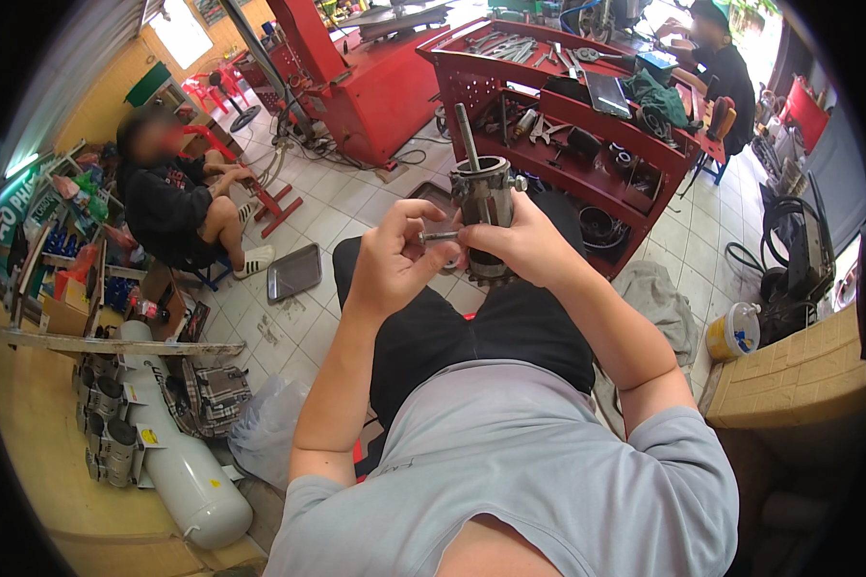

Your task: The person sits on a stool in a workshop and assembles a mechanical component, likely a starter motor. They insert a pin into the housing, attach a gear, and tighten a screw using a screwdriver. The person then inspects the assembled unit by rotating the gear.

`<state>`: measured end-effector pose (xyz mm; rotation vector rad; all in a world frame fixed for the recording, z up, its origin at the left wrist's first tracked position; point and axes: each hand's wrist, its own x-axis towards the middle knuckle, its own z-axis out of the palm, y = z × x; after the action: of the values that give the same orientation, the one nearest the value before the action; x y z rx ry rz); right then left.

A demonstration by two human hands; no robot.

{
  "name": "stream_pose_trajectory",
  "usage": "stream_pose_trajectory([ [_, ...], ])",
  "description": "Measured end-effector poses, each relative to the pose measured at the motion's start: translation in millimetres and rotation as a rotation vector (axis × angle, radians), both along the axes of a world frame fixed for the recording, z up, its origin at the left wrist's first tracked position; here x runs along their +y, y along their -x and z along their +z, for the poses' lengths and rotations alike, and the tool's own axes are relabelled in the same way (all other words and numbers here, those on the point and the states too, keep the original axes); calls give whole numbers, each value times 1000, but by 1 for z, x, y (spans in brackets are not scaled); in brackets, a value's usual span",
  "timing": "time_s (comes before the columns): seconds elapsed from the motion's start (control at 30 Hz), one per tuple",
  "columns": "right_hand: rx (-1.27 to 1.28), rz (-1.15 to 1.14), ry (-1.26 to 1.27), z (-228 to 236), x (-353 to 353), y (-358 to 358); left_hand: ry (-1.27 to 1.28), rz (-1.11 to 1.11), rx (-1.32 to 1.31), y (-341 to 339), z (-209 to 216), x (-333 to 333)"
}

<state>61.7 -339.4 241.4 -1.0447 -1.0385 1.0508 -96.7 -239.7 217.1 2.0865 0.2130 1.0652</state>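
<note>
A dark, greasy metal cylinder stands upright between my knees, with a ring-like top and toothed-looking lower edge. From its open top a long metal rod sticks up, leaning slightly left. My right hand grips the cylinder's near side, its thumb lying across the front. Just left of it, my left hand pinches a short, thin metal pin or bolt that points toward the cylinder. The pin's right end is close to my right thumb; whether it enters the cylinder I cannot tell.
Ahead stands a red tool cart loaded with wrenches and parts. A grey metal tray lies on the tiled floor. One person sits at left, another at far right. A white bucket and a white tank flank me.
</note>
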Motion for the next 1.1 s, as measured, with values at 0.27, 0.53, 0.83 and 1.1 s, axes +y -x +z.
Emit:
stream_pose_trajectory([
  [0.27, -44, 75, -3, -10, 11, -9, 1534, -318, -597, -17, -39, -6],
  [0.53, -82, 16, 34, -3, 11, -8, 1347, -387, -638, -15, -40, -6],
  [0.83, -188, -72, 82, -5, 12, -5, 1161, -300, -487, -31, -44, -19],
  [1.1, -201, -30, 97, -6, 15, -8, 1071, -192, -556, -38, -49, -24],
])
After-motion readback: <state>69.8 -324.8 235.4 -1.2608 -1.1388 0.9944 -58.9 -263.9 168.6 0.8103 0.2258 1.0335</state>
